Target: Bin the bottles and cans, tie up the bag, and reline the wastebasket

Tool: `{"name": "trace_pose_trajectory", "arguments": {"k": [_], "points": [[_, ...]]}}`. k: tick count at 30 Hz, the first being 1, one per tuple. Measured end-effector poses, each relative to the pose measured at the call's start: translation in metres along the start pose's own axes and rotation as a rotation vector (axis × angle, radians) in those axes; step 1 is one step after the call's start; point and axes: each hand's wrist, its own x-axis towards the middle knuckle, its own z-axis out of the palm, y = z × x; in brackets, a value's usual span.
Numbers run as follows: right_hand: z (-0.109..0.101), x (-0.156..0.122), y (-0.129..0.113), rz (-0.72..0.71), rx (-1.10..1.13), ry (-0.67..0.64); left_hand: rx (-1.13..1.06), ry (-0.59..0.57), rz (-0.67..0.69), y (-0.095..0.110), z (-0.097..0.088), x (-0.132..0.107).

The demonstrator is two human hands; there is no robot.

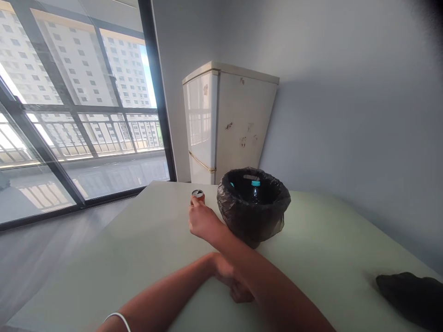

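Observation:
My right hand (202, 220) reaches forward across the table and is wrapped round a small red drink can (198, 195) that stands upright just left of a bin. The bin (254, 205) is lined with a black plastic bag and holds a bottle with a teal cap (255, 184). My left hand (230, 279) rests on the table (145, 258) under my right forearm; its fingers are curled and mostly hidden by that arm. A thin white band sits on my left wrist.
A black cloth or bag (411, 295) lies at the table's near right edge. A white fridge (221, 122) stands behind the table against the grey wall. Large windows (76, 106) fill the left side.

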Motion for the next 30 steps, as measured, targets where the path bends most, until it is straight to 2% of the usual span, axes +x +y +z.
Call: {"name": "trace_pose_trajectory", "arguments": {"k": [2, 5, 6, 8, 14, 30], "points": [[0.006, 0.002, 0.006, 0.031, 0.009, 0.016, 0.021, -0.14, -0.083, 0.001, 0.001, -0.003], [0.011, 0.003, 0.01, 0.053, 0.033, 0.026, 0.03, -0.397, -0.284, 0.002, 0.006, -0.008], [0.013, 0.003, 0.01, 0.057, 0.041, 0.019, 0.026, -0.44, -0.334, 0.004, 0.008, -0.01], [0.018, 0.004, 0.012, 0.074, 0.05, -0.006, 0.024, -0.449, -0.378, 0.008, 0.012, -0.012], [0.027, 0.008, 0.016, 0.126, 0.047, -0.035, 0.013, -0.443, -0.402, 0.018, 0.019, -0.013], [0.016, 0.006, 0.011, 0.134, -0.008, -0.019, -0.02, -0.441, -0.431, 0.017, 0.018, -0.015]]}}
